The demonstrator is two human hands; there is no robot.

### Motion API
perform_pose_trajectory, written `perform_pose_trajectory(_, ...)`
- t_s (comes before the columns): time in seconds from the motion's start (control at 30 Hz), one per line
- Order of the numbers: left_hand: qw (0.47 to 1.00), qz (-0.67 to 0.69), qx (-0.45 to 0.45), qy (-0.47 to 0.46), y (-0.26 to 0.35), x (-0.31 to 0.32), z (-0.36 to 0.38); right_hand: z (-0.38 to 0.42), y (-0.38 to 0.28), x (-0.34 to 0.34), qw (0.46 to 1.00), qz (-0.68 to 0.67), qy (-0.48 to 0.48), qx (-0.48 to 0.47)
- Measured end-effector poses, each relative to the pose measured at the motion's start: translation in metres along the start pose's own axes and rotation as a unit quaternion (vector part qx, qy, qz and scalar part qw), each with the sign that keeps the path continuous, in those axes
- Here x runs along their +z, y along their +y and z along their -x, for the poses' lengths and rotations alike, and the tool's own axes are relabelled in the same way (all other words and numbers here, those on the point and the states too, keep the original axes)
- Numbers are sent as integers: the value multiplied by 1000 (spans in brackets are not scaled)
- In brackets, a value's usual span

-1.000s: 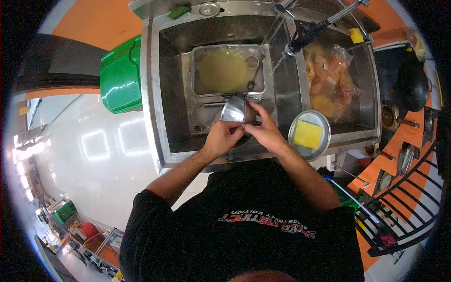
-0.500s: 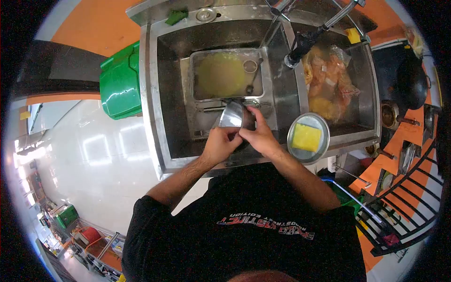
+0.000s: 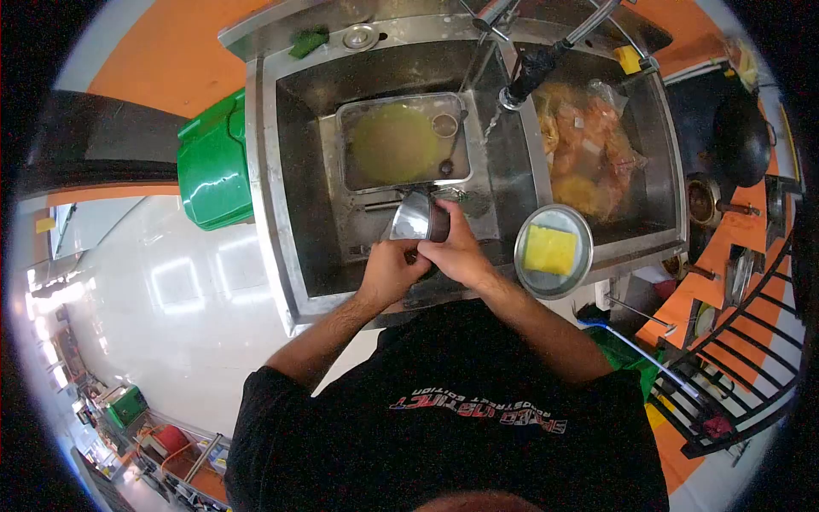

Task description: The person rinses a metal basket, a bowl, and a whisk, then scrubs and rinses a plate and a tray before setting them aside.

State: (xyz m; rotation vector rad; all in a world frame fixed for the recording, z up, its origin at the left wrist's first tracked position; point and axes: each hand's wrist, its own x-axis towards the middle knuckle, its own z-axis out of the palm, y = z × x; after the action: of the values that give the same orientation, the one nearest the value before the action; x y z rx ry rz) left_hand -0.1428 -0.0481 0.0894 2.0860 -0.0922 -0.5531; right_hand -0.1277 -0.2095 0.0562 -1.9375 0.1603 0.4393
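Note:
Over the front part of the left sink basin (image 3: 299, 213), both hands hold a shiny metal bowl (image 3: 414, 217), tilted on its side. My right hand (image 3: 461, 252) grips its right side, fingers wrapped round the wall. At the near rim, my left hand (image 3: 393, 270) is closed with its fingertips pinched against the bowl. Part of the bowl is hidden by the fingers. Just beyond it, a rectangular metal tub (image 3: 345, 141) of cloudy yellowish water sits in the basin, with a ladle (image 3: 446, 167) and a small round ring-shaped utensil (image 3: 444, 125) in it.
A round metal plate with a yellow sponge (image 3: 548, 249) rests at the divider's front. Bagged food (image 3: 593, 141) lies in the right basin. A black faucet head (image 3: 512, 96) hangs above the divider. A green scouring pad (image 3: 308, 43) and drain strainer (image 3: 361, 37) sit on the back ledge.
The camera view has shifted and turned slightly. Both hands keep hold of the metal bowl, with the grip little changed. A thin trickle now shows below the faucet head.

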Motion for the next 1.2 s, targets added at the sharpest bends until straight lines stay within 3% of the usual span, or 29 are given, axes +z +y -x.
perform_pose_trajectory(0.3, 998, 7, -6, 63, 9, -23, -2, -10, 36, -3, 996, -79, 41, 18)
perform_pose_trajectory(0.37, 999, 4, -4, 43, 6, -29, -3, -16, 41, 1, 982, -168, -5, 81)
perform_pose_trajectory(0.43, 999, 10, -4, 42, 0, -30, -6, -21, 48, 10, 984, -161, -5, 71)
perform_pose_trajectory(0.6, 993, 87, -22, 71, -16, -39, -4, -24, 24, 7, 905, -336, -172, 194)
perform_pose_trajectory(0.73, 988, 131, -43, 66, -27, -49, -5, -28, 13, 8, 861, -395, -194, 254)
perform_pose_trajectory(0.8, 985, 157, -42, 60, -27, -53, -5, -39, 30, 24, 895, -324, -158, 263)
perform_pose_trajectory(0.93, 984, 152, -54, 79, -19, -62, -2, -55, 60, 35, 885, -311, -213, 272)
perform_pose_trajectory(1.03, 985, 126, -88, 83, -20, -72, -2, -59, 72, 46, 922, -242, -234, 190)
perform_pose_trajectory(1.1, 977, 161, -59, 124, -22, -83, -5, -56, 62, 41, 968, -23, -238, 75)
perform_pose_trajectory(1.13, 974, 151, -84, 144, -23, -95, -5, -57, 64, 40, 968, -23, -236, 76)
perform_pose_trajectory(1.2, 957, 162, -36, 239, -31, -114, -9, -67, 92, 41, 996, 39, -64, 38)
